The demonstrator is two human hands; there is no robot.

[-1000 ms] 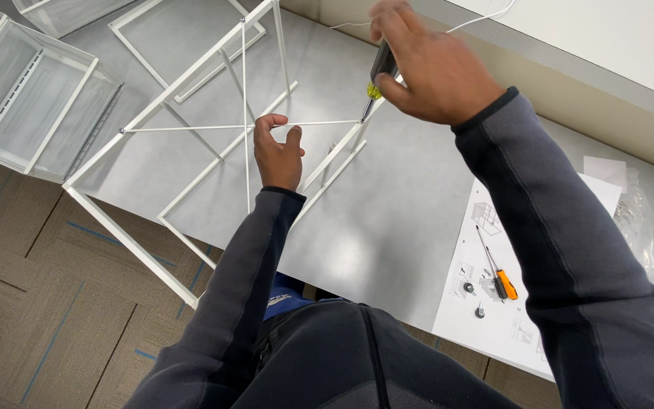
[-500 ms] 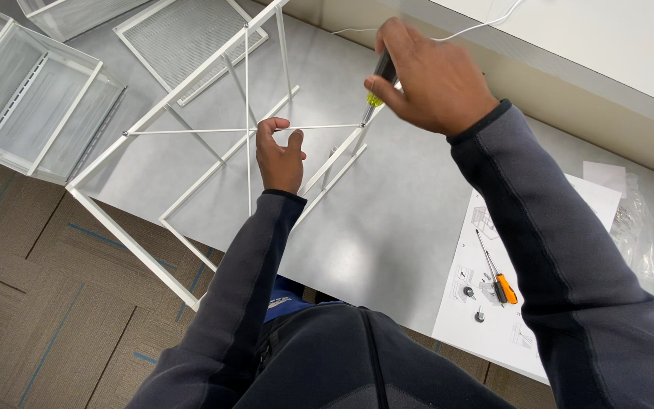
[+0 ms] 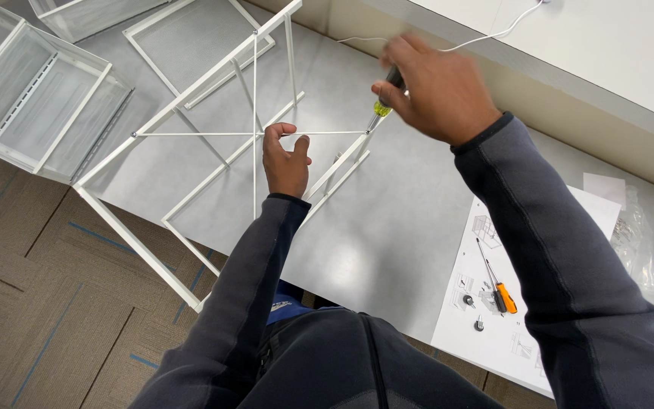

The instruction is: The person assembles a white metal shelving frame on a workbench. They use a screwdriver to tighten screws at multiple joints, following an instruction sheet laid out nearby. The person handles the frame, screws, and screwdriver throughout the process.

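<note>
A white metal frame (image 3: 191, 95) with thin crossed brace rods stands tilted on the grey table (image 3: 387, 242). My left hand (image 3: 285, 163) grips a thin horizontal rod of the frame near where the rods cross. My right hand (image 3: 437, 91) holds a screwdriver (image 3: 382, 102) with a black and yellow handle. Its tip points down at the corner where the rod meets a white bar (image 3: 338, 170).
White mesh drawers (image 3: 35, 98) lie at the table's left end. An instruction sheet (image 3: 509, 303) at right carries an orange-handled screwdriver (image 3: 502, 291) and small black parts. A clear plastic bag (image 3: 637, 238) lies beyond it. A white cable (image 3: 486, 34) runs along the far ledge.
My right hand with the screwdriver has shifted slightly and looks blurred from motion. My left hand keeps its hold on the rod.
</note>
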